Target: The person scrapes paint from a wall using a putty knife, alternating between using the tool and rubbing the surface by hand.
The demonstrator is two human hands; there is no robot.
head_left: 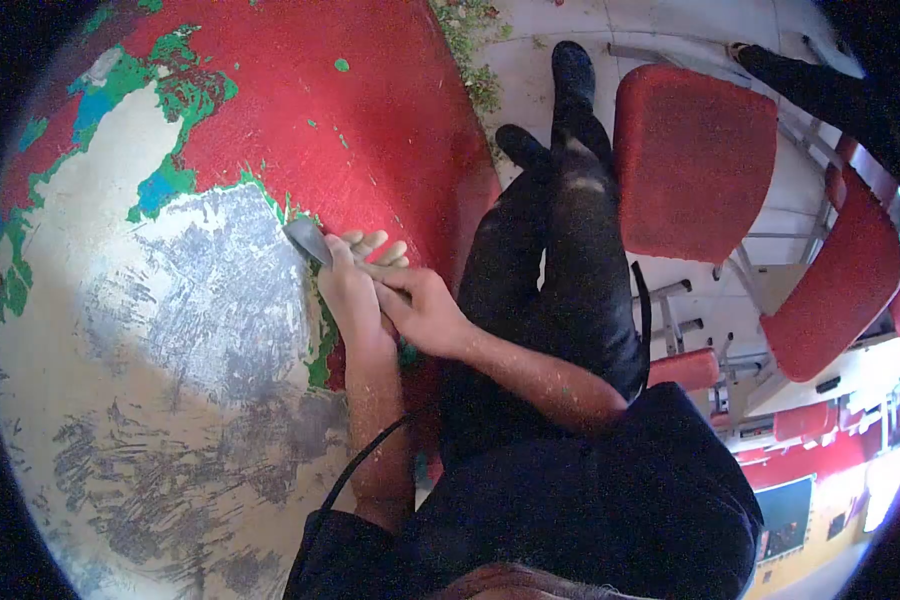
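Both of my hands are together on a scraper, whose flat metal blade [308,241] meets the edge of the red paint on a painted surface [320,110]. My left hand [350,293] is closed close behind the blade, its thumb lying toward the metal. Farther back, my right hand [428,314] wraps round the handle, most of which the fingers hide. Left of the blade is a stripped patch [220,290], grey and whitish with scratch marks. Ragged green and blue paint [155,190] shows along the red border. Pale specks dot both forearms.
Paint flakes and debris [475,60] lie on the tiled floor at the foot of the red surface. My outstretched legs [580,240] run alongside it. To the right stand red chairs [695,160] with metal frames. Another person's dark-clothed leg [810,90] shows at the upper right.
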